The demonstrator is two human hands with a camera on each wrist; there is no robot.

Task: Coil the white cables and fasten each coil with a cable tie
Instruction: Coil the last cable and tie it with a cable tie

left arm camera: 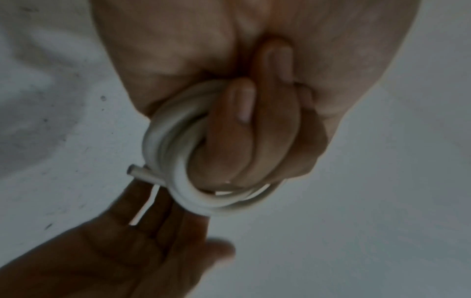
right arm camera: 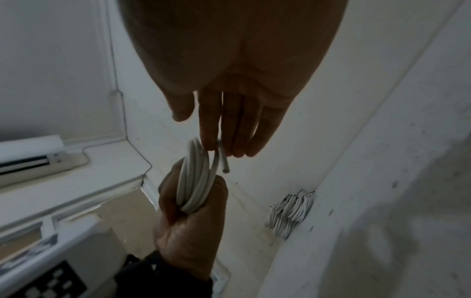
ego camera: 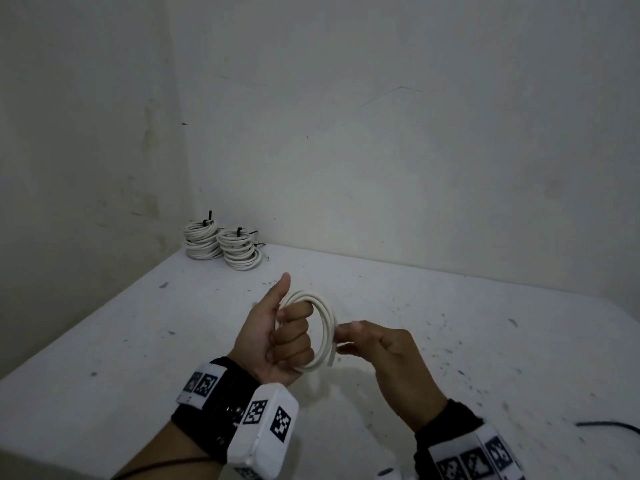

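My left hand (ego camera: 289, 336) grips a small coil of white cable (ego camera: 327, 323) above the table, its fingers curled through the loops and its thumb pointing up. In the left wrist view the fingers (left arm camera: 257, 129) wrap the coil (left arm camera: 183, 191), and the cut cable end (left arm camera: 142, 173) sticks out to the left. My right hand (ego camera: 346, 337) reaches the coil's right side. Its straight fingers (right arm camera: 226, 131) touch the loose end (right arm camera: 223, 161), with the thumb held apart. No cable tie shows on this coil (right arm camera: 196, 185).
Two stacks of finished white coils (ego camera: 223, 244) with black ties stand in the table's far left corner against the wall, also visible in the right wrist view (right arm camera: 290, 213). The white table (ego camera: 467, 341) is speckled. A black cord (ego camera: 609, 426) lies at its right edge.
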